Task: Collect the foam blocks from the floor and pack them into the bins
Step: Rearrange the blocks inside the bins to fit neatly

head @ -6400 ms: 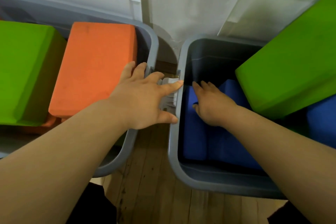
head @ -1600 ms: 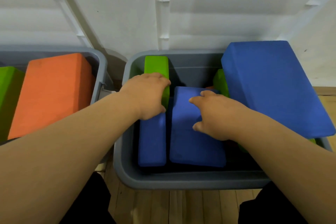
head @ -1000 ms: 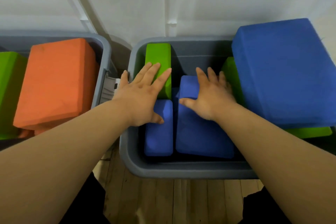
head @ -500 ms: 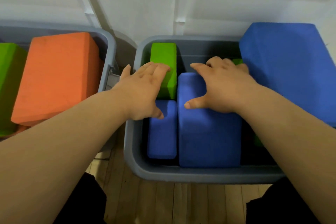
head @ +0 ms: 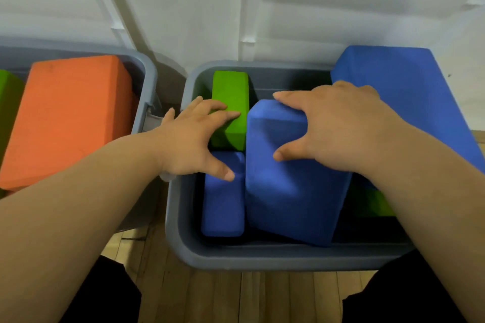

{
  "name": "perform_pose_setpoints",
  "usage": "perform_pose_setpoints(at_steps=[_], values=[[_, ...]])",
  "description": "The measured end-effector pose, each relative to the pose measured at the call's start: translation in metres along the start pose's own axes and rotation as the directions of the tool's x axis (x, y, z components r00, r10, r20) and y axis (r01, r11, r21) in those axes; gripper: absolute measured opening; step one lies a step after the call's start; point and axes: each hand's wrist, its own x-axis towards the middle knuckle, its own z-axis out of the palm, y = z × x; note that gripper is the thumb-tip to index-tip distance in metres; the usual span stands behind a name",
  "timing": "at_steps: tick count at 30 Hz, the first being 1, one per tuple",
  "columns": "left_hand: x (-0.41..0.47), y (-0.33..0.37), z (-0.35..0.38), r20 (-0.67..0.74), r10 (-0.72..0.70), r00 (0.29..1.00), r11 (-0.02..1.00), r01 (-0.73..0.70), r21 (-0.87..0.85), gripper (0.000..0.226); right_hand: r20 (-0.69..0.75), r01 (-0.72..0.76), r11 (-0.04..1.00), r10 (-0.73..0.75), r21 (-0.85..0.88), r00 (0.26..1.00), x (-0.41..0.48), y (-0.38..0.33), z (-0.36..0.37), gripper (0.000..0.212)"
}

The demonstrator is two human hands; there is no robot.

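In the grey right bin [head: 262, 259], my right hand [head: 338, 131] grips a middle blue block [head: 288, 191], fingers curled over its far edge and thumb on its top face. The block is tilted, its far end raised. My left hand [head: 191, 144] rests with straight fingers on a green block [head: 232, 92] at the bin's back left, its thumb touching a narrow blue block [head: 223, 204] below it. A large blue block [head: 409, 92] leans over the bin's right side. Part of another green block [head: 378, 204] shows under my right forearm.
The grey left bin [head: 147, 73] stands close beside, holding an orange block [head: 68, 118] and a green block [head: 8, 102] at the frame edge. A white wall rises right behind both bins. Wooden floor [head: 236, 296] shows in front, with my dark-clothed legs at the bottom corners.
My right hand has curled over the middle blue block's far edge and raised that end. My left hand stays on the green block, with its fingers bent slightly more.
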Motion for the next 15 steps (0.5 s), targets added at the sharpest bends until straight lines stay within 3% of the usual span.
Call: perform_pose_setpoints(at_steps=[4, 7, 12, 15], values=[[0.001, 0.006, -0.003, -0.093, 0.136, 0.986, 0.979, -0.148, -0.140, 0.130, -0.150, -0.001, 0.992, 0.020, 0.130, 0.988, -0.014, 0.005, -0.019, 0.101], [0.000, 0.024, -0.001, -0.174, 0.219, 0.960, 0.803, -0.278, -0.527, 0.116, -0.201, 0.031, 0.965, 0.023, 0.261, 0.979, -0.019, 0.012, -0.026, 0.109], [0.000, 0.040, -0.010, -0.318, 0.034, 0.948, 0.613, -0.271, -0.742, 0.098, -0.376, 0.057, 0.912, 0.110, 0.406, 0.920, -0.017, 0.024, -0.021, 0.108], [-0.007, 0.046, -0.033, -0.449, -0.105, 0.887, 0.540, -0.329, -0.775, 0.085, -0.469, 0.053, 0.839, 0.249, 0.541, 0.847, -0.014, 0.023, -0.010, 0.114]])
